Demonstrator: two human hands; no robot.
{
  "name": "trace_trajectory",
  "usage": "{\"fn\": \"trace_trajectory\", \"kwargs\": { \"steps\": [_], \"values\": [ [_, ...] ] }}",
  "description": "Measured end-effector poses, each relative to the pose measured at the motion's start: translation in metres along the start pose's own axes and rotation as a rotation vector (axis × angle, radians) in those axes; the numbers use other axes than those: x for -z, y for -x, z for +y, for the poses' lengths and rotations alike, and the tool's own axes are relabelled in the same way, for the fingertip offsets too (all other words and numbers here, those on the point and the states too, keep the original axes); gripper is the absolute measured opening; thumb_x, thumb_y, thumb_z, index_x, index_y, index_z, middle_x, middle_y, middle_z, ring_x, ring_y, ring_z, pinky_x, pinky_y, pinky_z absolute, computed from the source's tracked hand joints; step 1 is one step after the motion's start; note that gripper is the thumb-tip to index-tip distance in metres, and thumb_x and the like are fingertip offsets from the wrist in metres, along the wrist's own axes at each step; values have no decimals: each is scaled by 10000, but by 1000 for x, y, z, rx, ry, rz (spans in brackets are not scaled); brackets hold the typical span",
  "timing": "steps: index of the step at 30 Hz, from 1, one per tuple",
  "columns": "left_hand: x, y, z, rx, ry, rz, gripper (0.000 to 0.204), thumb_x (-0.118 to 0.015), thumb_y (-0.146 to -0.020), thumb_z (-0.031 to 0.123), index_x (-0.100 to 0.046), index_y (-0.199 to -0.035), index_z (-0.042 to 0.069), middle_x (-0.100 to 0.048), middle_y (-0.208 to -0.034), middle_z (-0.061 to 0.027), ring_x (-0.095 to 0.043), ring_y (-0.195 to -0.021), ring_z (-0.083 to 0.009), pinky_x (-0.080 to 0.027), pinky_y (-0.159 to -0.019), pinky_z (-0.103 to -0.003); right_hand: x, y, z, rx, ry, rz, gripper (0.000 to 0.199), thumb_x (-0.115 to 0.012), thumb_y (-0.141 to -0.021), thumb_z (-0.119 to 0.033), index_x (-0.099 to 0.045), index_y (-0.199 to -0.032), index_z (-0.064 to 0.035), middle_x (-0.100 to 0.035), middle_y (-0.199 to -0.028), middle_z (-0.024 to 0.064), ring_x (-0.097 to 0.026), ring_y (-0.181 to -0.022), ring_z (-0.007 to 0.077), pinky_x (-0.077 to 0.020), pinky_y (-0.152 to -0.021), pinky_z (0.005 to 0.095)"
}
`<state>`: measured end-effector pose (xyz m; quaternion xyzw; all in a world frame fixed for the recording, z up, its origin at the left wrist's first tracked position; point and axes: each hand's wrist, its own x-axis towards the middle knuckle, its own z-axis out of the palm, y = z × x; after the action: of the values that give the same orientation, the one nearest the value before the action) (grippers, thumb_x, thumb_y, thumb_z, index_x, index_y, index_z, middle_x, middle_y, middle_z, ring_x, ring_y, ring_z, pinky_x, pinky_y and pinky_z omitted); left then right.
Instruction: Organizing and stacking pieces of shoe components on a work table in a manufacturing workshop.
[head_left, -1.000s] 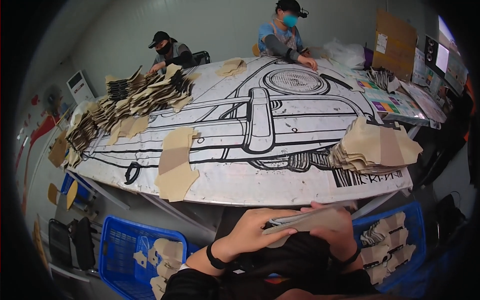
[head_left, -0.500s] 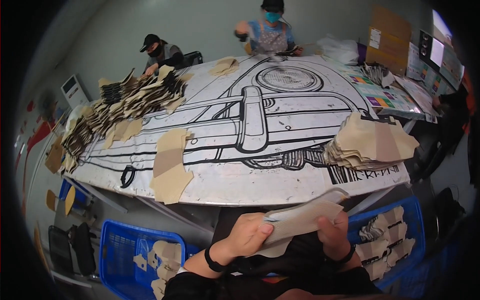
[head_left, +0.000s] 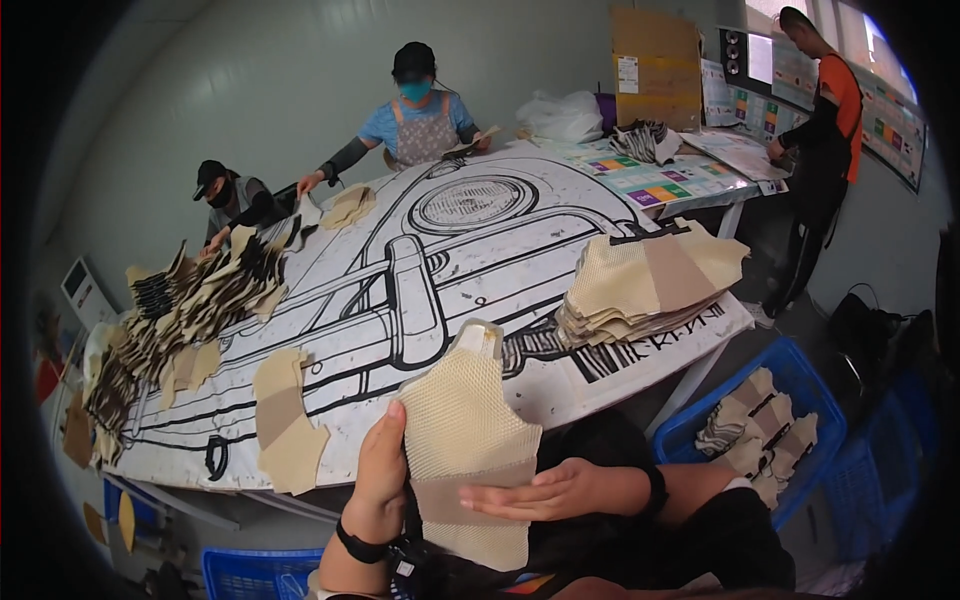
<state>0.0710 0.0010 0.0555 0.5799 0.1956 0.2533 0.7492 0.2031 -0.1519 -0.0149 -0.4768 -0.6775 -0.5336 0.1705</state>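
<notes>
A beige mesh fabric piece [head_left: 460, 405] with a taupe band across it stands upright in front of me, its cut outline facing me. My left hand [head_left: 380, 470] is closed on its left edge, thumb along the side and the other fingers hidden behind. Across the taupe band lies my right hand [head_left: 555, 490], fingers stretched out flat and touching the surface. A similar single fabric piece [head_left: 285, 420] rests at the table's front edge to the left. On the right of the table is a stack of such pieces [head_left: 650, 275].
The table [head_left: 500, 285] has a cover with bold black line drawings. Heaped fabric pieces [head_left: 190, 320] fill its left end. A blue basket [head_left: 835, 440] with fabric pieces stands lower right, another blue basket [head_left: 255, 570] lower left. Two people work across the table; a third stands far right.
My view has swung to the right. The fabric piece, earlier held folded in both hands, is now opened upright, and my right hand has gone from gripping its edge to lying flat on it.
</notes>
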Motion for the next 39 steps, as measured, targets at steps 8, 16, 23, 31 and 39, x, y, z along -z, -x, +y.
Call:
{"fn": "trace_trajectory", "kwargs": {
  "steps": [8, 16, 23, 31, 39],
  "values": [
    [13, -32, -7, -58, 252, -282, 750, -156, -869, 599, -397, -1230, -12, -524, -1159, -140, -497, -1066, -198, -388, -899, -320, 14, -14, 56, 11, -23, -85, 331, -446, -833, -163, -534, -1150, -122, -564, -1122, 28, -518, -1059, 132, -342, -944, 321],
    [30, -46, -18, -127, 257, -122, 644, -197, -895, 543, -337, -1263, 34, -568, -1043, -222, -594, -905, -286, -447, -851, -361, 49, 35, 196, -575, 434, -162, 420, -497, -771, -97, -487, -1189, -63, -464, -1236, 159, -424, -1155, 314, -274, -977, 476],
    [14, -45, -25, -53, 182, -175, 626, -198, -907, 515, -277, -1309, 41, -583, -987, -237, -599, -875, -283, -455, -819, -347, 14, 106, 203, -815, -38, -674, 699, -602, -697, -179, -311, -1331, -140, -315, -1366, 116, -283, -1260, 291, -176, -1020, 490],
    [-8, -49, -24, -28, 58, -306, 617, -175, -914, 502, -270, -1318, 45, -585, -980, -235, -587, -896, -290, -429, -846, -356, 4, 102, 205, -696, 152, -561, 636, -606, -693, -175, -382, -1289, -149, -375, -1310, 124, -352, -1190, 317, -228, -993, 492],
    [-40, -59, -30, -13, -115, -549, 614, -178, -915, 496, -253, -1324, 44, -572, -1018, -225, -573, -914, -280, -394, -874, -356, -5, 103, 194, -637, 159, -531, 573, -645, -687, -293, -476, -1222, -179, -408, -1280, 125, -390, -1143, 332, -294, -957, 465]
  ]
}}
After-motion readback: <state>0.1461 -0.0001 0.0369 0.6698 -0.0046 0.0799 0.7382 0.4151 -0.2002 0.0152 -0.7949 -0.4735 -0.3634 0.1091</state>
